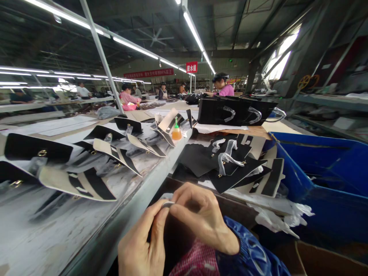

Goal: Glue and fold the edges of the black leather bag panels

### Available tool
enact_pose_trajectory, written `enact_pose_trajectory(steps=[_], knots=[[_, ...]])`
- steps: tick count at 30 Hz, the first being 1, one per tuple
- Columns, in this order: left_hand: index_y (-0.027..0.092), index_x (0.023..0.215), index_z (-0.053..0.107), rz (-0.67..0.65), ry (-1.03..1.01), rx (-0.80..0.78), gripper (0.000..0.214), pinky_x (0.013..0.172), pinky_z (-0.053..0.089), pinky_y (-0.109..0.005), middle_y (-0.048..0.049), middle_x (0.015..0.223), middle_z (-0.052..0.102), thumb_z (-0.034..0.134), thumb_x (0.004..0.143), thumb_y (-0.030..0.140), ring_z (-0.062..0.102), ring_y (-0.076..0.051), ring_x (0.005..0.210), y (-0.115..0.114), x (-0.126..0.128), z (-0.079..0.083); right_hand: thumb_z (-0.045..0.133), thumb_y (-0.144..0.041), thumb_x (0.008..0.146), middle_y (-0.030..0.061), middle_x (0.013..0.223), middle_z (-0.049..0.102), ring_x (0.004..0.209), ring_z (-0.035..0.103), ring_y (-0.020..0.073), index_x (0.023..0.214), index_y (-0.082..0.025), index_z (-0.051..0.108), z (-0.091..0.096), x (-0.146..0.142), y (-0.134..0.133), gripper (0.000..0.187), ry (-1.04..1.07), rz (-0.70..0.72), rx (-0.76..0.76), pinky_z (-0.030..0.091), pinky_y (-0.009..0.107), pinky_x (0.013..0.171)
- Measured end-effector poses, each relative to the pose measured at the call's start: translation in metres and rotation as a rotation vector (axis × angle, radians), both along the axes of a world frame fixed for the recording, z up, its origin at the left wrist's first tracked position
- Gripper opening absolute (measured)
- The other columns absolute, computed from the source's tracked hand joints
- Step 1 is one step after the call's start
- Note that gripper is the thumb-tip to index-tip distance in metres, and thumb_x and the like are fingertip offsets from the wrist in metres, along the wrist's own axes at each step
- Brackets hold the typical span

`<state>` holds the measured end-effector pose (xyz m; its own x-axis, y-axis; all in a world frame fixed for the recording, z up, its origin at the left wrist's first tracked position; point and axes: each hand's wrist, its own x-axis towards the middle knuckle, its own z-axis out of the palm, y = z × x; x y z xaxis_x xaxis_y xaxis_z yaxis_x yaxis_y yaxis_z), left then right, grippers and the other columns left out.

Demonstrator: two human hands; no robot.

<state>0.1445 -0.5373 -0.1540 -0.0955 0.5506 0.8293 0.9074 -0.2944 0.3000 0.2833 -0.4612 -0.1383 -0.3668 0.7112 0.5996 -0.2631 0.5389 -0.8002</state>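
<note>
The left hand and right hand are together pinching a small silvery piece just beside the bench, likely risking it slipping away if either pinch loosens.

A small silvery piece, thin; pinched between left hand and right hand.

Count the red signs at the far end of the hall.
2: a long red banner across the back, and a smaller red sign to its right, higher up. More may be hidden.
</note>
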Motion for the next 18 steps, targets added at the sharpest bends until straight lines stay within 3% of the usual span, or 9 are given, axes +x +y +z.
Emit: enact_pose_trajectory(steps=[4,6,8,11,13,15,17,18], knots=[[0.021,0.099,0.064,-0.024,-0.067,0.029,0.008,0.077,0.052,-0.007,0.0026,0.085,0.076,0.057,0.097,0.022,0.073,-0.006,0.072,0.012,0.01,-0.002,0.074,-0.018,0.083,0.0007,0.08,0.072,0.07,0.065,0.0108,0.065,-0.017,0.061,-0.005,-0.001,0.0,0.023,-0.002,-0.048,-0.047,0.051,0.021,0.07],[0.021,0.096,0.063,-0.05,-0.093,0.045,0.008,0.074,0.05,-0.007,0.0045,0.079,0.073,0.055,0.098,0.022,0.07,-0.005,0.069,0.014,0.009,-0.002,0.073,-0.021,0.085,0.0018,0.083,0.073,0.073,0.067,0.0121,0.068,-0.017,0.065,-0.002,0.006,0.003,0.02,-0.044,-0.007,-0.081,0.052,0.022,0.071],[0.023,0.092,0.063,-0.061,-0.119,0.03,0.011,0.069,0.048,-0.007,0.0064,0.073,0.068,0.054,0.098,0.023,0.067,-0.005,0.064,0.013,0.003,-0.001,0.071,-0.025,0.09,0.0045,0.089,0.076,0.082,0.071,0.0152,0.077,-0.017,0.072,0.006,0.021,0.009,0.016,-0.141,0.152,-0.032,0.055,0.024,0.077],[0.024,0.084,0.061,-0.1,-0.305,-0.039,0.018,0.064,0.045,-0.011,0.0064,0.072,0.063,0.051,0.1,0.025,0.061,-0.006,0.065,0.007,-0.008,-0.001,0.061,-0.035,0.098,0.0084,0.098,0.078,0.085,0.073,0.0173,0.089,-0.017,0.078,0.021,0.047,0.022,0.026,-0.173,0.385,0.011,0.057,0.027,0.077],[0.023,0.078,0.058,-0.281,-0.512,-0.051,0.025,0.07,0.045,-0.017,0.0035,0.072,0.058,0.048,0.101,0.027,0.056,-0.009,0.07,0.006,-0.01,0.001,0.059,-0.038,0.1,0.0093,0.103,0.077,0.089,0.073,0.0171,0.093,-0.017,0.078,0.027,0.053,0.031,0.028,-0.147,0.375,-0.002,0.057,0.028,0.079],[0.022,0.076,0.056,-0.599,-0.626,-0.004,0.03,0.076,0.046,-0.026,0.0014,0.067,0.052,0.045,0.102,0.031,0.052,-0.013,0.071,0.01,-0.005,0.005,0.062,-0.041,0.097,0.0105,0.113,0.074,0.103,0.069,0.0189,0.102,-0.016,0.075,0.026,0.045,0.038,0.028,-0.212,0.379,0.07,0.054,0.031,0.092],[0.022,0.075,0.056,-0.884,-0.68,0.085,0.032,0.077,0.046,-0.031,0.0019,0.057,0.047,0.045,0.101,0.037,0.048,-0.015,0.067,0.016,0.003,0.011,0.065,-0.049,0.094,0.0111,0.116,0.07,0.11,0.065,0.0205,0.107,-0.014,0.071,0.017,0.026,0.043,0.037,-0.339,0.507,0.149,0.05,0.033,0.099],[0.023,0.074,0.057,-0.967,-0.729,0.135,0.033,0.076,0.046,-0.031,0.0028,0.052,0.046,0.047,0.101,0.04,0.046,-0.015,0.064,0.019,0.007,0.014,0.065,-0.054,0.092,0.0102,0.113,0.069,0.107,0.065,0.0203,0.105,-0.013,0.07,0.01,0.015,0.045,0.043,-0.379,0.594,0.141,0.05,0.033,0.097]])
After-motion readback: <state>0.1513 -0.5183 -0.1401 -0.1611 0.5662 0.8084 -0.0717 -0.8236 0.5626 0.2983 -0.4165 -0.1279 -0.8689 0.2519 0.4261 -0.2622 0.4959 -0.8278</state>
